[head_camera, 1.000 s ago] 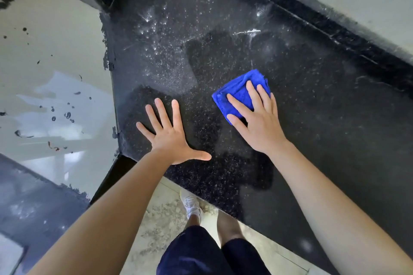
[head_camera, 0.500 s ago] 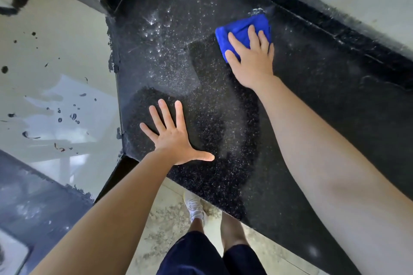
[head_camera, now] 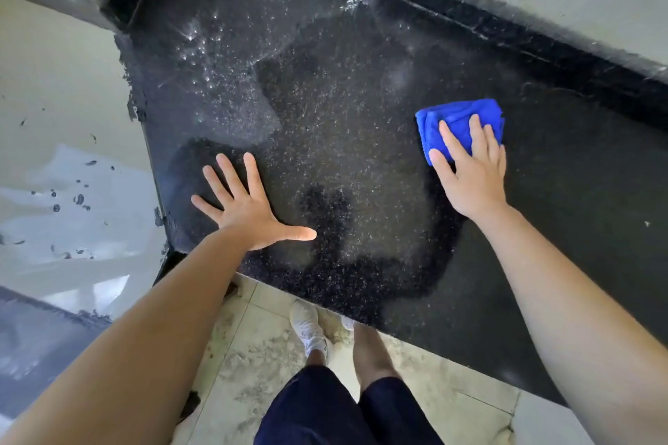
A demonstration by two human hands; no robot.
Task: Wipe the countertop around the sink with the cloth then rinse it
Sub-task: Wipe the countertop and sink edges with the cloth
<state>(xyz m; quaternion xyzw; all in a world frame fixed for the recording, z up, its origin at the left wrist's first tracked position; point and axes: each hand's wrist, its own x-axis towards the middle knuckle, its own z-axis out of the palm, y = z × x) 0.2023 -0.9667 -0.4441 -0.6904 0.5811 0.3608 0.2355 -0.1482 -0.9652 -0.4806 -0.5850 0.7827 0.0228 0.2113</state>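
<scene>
Where the black speckled stone bench [head_camera: 361, 101] nears its back edge, we note the folded bright blue microfibre cloth [head_camera: 456, 117]. Our right hand [head_camera: 470, 177] presses it flat, fingers straight. Our left hand [head_camera: 245, 206] lies splayed by the front-left corner, with wet open stone between the two.

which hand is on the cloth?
The right hand, pressing flat on the folded blue microfibre cloth. The left hand lies splayed on the bare black speckled stone countertop, apart from the cloth.
</scene>
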